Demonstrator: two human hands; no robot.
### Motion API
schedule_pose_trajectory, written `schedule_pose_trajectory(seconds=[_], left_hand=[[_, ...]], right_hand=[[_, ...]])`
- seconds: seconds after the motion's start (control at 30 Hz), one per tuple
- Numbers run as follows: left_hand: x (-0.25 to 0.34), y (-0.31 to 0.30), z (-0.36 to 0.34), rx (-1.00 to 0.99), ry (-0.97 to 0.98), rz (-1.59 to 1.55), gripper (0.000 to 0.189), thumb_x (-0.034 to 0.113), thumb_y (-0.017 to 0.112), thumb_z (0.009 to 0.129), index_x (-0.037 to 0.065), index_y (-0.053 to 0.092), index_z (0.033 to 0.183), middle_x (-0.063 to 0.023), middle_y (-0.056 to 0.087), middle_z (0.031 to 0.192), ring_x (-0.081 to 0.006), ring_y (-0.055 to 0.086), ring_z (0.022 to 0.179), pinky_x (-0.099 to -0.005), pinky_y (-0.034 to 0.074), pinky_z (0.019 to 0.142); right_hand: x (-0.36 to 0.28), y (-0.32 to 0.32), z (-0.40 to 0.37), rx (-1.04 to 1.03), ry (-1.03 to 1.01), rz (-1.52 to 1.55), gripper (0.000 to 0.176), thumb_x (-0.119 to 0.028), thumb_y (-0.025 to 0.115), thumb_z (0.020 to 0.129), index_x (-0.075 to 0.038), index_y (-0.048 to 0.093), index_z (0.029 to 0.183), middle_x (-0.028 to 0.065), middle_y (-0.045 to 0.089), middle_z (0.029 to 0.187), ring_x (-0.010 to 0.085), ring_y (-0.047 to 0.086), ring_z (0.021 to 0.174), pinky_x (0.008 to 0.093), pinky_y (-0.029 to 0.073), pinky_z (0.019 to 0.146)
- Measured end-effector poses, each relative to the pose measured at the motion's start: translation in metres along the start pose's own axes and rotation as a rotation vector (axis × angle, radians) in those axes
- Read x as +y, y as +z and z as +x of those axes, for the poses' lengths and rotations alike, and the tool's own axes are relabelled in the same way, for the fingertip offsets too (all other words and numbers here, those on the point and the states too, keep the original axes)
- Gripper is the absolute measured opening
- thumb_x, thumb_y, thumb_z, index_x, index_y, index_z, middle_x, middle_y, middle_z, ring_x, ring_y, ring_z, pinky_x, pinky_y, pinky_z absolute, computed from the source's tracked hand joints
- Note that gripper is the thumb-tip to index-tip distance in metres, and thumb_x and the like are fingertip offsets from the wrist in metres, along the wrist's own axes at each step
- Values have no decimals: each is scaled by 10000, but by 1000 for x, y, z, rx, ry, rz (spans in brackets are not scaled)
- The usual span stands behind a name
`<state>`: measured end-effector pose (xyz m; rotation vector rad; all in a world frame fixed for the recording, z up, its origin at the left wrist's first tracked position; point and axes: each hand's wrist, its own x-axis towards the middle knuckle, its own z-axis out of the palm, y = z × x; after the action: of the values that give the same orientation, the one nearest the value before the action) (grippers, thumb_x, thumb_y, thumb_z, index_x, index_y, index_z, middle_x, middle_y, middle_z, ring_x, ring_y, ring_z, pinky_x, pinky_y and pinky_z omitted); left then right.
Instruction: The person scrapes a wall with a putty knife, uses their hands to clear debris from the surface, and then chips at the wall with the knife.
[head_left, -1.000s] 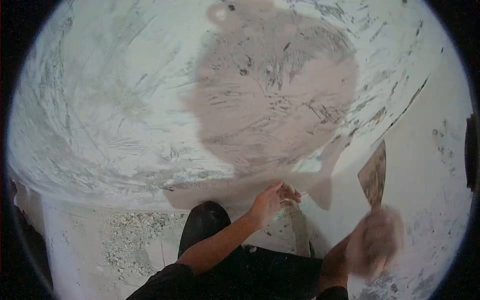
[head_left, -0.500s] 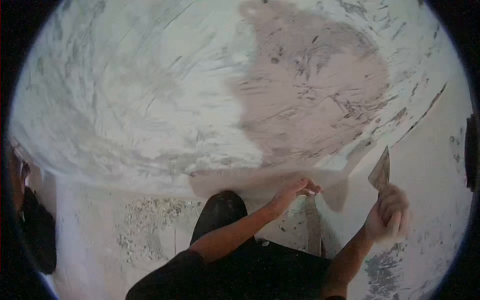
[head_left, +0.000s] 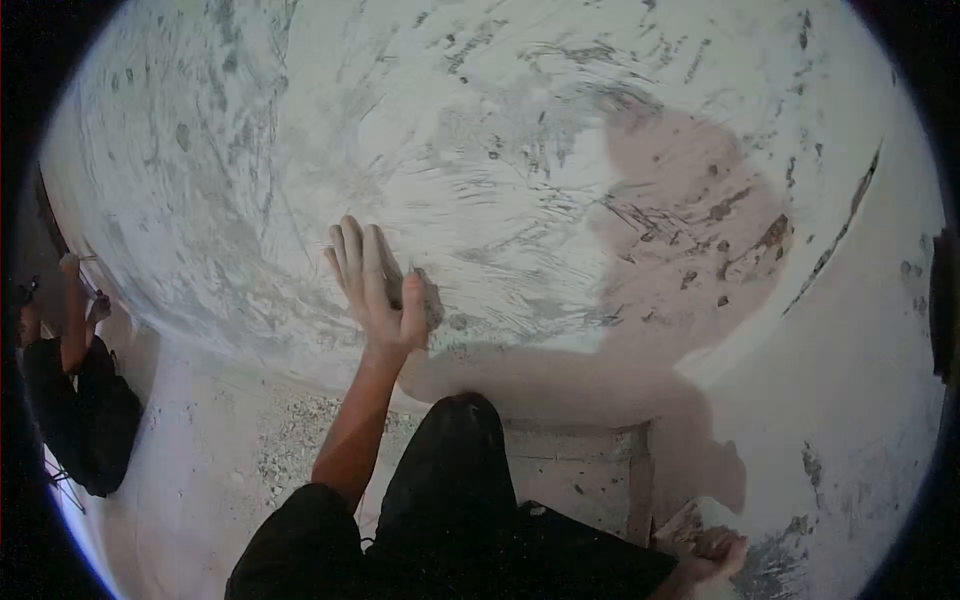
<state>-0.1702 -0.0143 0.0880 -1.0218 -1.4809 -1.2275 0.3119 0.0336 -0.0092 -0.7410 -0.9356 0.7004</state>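
My left hand (head_left: 380, 305) lies flat against the patchy white wall (head_left: 480, 215), palm down with its fingers stretched upward. Low at the right, my right hand (head_left: 715, 555) is closed around a scraper, a flat triangular blade with its handle hidden in the fist. The scraper's blade (head_left: 682, 525) points up and left, apart from the wall. Scratches, grey patches and small dark pits cover the wall's surface, and my shadow falls across its right part.
Crumbled plaster bits (head_left: 295, 435) are scattered below the wall at the left. At the far left is another person (head_left: 85, 400) in dark clothes, arms raised to the wall. A long dark crack (head_left: 840, 235) runs down the right side. My bent knee (head_left: 465, 425) is close to the wall.
My left hand has moved left and up and now rests spread on the wall. My right hand has dropped down and left with the scraper. More of the other person shows.
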Motion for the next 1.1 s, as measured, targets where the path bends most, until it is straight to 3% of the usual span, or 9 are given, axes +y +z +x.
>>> schedule_pose_trajectory(seconds=[0.07,0.2,0.3,0.43,0.6,0.67,0.73,0.93,1.1], left_hand=[[-4,10,-6,-2,147,167,601,312,408,886,-82,338,1334,-316,202,1423,-455,141,1345,-565,42,1063],[-1,11,-8,-95,212,273,600,323,393,888,-67,338,1341,-326,193,1421,-451,108,1353,-572,-19,1057],[-5,13,-7,-121,262,243,564,345,407,891,57,358,1374,-277,172,1450,-424,97,1363,-594,-40,1049],[-4,12,-4,-166,347,324,554,311,355,896,1,354,1356,-299,195,1433,-445,90,1357,-596,-42,1046],[-1,12,-3,-195,330,318,536,293,341,901,20,351,1362,-288,195,1436,-448,94,1354,-602,-39,1044],[-2,14,-5,-147,302,285,516,313,376,891,113,386,1367,-253,220,1443,-420,133,1357,-617,-18,1045],[-4,18,-4,-119,314,255,486,281,376,889,111,427,1341,-255,262,1426,-425,158,1350,-612,-8,1050],[-8,14,-9,-151,304,212,463,259,394,884,138,463,1325,-218,312,1418,-379,207,1350,-577,-17,1068],[-3,11,-34,-271,302,99,463,310,468,866,145,500,1297,-236,250,1441,-377,157,1368,-529,-76,1072]], right_hand=[[-16,-8,21,-257,51,252,289,-214,515,853,-71,371,648,8,301,506,126,312,418,259,299,389],[-29,28,11,-225,46,186,316,-261,497,893,-96,357,663,-19,255,533,89,219,400,243,211,339],[-31,47,-2,-520,-41,214,327,-278,574,859,-85,365,696,17,327,625,73,239,444,243,221,345],[-7,60,-23,-558,-148,64,337,-285,594,838,-79,369,695,9,326,624,82,261,471,231,233,384],[11,76,-43,-596,37,235,419,-396,609,796,-69,374,682,10,338,602,98,290,510,242,252,457],[15,83,-47,-628,52,241,406,-358,538,847,-78,352,620,7,328,550,104,267,479,260,239,429],[29,88,-58,-534,165,349,375,-268,492,852,-72,358,561,11,319,484,110,252,426,277,218,398],[36,99,-98,-472,402,545,423,-260,437,916,-94,316,546,1,294,458,104,219,406,264,206,380],[22,103,-136,-416,485,459,427,-259,429,929,-105,293,555,-5,280,460,106,231,402,270,203,380]])
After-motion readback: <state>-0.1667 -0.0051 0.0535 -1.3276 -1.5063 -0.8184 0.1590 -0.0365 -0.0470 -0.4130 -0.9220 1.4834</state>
